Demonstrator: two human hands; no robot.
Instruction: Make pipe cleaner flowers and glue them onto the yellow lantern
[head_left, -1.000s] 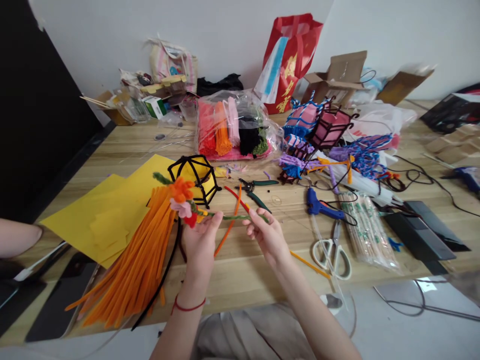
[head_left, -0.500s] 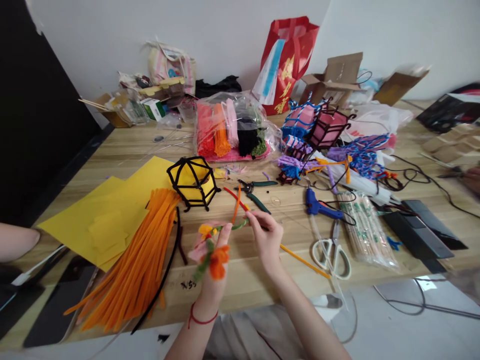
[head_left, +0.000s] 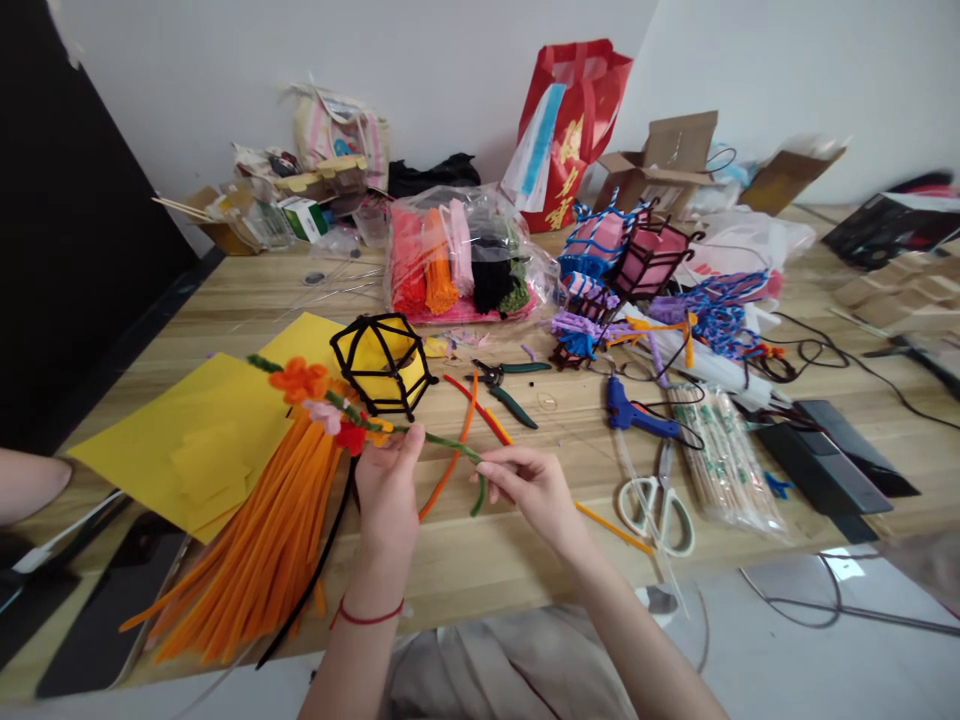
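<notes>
Between my hands runs a green pipe-cleaner stem bearing orange, pink, red and yellow flowers, a pipe-cleaner flower sprig [head_left: 298, 380]. My left hand [head_left: 388, 490] is closed on it just below the yellow flower. The thumb and fingers of my right hand [head_left: 529, 490] pinch the stem's thin end, and a short green tail hangs beneath them. Behind my left hand stands a black-framed yellow lantern [head_left: 381, 365]. Loose orange and red pipe cleaners [head_left: 466, 425] lie just beyond my hands, near green-handled pliers [head_left: 510, 385].
Left are a bundle of orange pipe cleaners [head_left: 255, 540], yellow sheets [head_left: 150, 440] and a phone [head_left: 112, 610]. At right lie a blue glue gun [head_left: 637, 412], scissors [head_left: 679, 520] and packed sticks [head_left: 727, 460]. Finished lanterns [head_left: 652, 258] and a red bag [head_left: 574, 140] stand behind. Another person's arm [head_left: 34, 485] rests at left.
The flower sprig has swung from near my left wrist to point up and left, its stem now stretched between my hands. My left hand moved left; my right hand dropped slightly.
</notes>
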